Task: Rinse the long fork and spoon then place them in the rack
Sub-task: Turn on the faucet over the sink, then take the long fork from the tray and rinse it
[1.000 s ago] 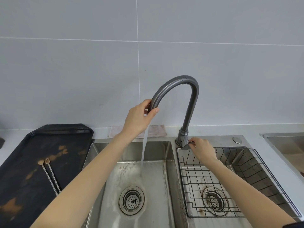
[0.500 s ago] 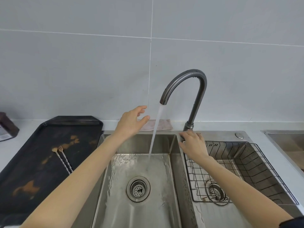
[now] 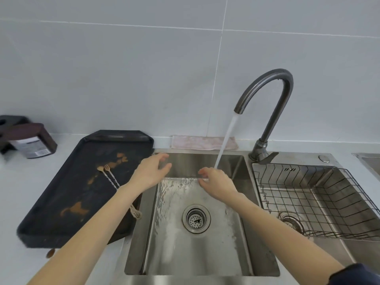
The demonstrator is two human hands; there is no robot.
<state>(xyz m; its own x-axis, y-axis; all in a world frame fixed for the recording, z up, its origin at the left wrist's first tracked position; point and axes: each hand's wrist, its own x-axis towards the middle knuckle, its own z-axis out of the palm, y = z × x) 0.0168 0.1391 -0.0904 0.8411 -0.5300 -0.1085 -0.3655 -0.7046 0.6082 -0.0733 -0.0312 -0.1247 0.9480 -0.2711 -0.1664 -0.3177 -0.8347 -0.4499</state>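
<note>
A steel sink (image 3: 144, 223) is set in a white counter below grey wall tiles; water is poured from the faucet (image 3: 273, 103). The long fork (image 3: 111, 177) and spoon (image 3: 100, 168) are laid on the black tray (image 3: 61, 202) at left; the wire rack (image 3: 320, 202) is seated in the right basin. Over the left basin, the left hand (image 3: 150, 173) and right hand (image 3: 218, 184) are held loosely spread, nothing gripped.

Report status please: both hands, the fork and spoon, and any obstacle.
Left hand and right hand open, empty, over the sink. Fork and spoon on the black tray, unrinsed. Left forearm crosses their handles.
</note>
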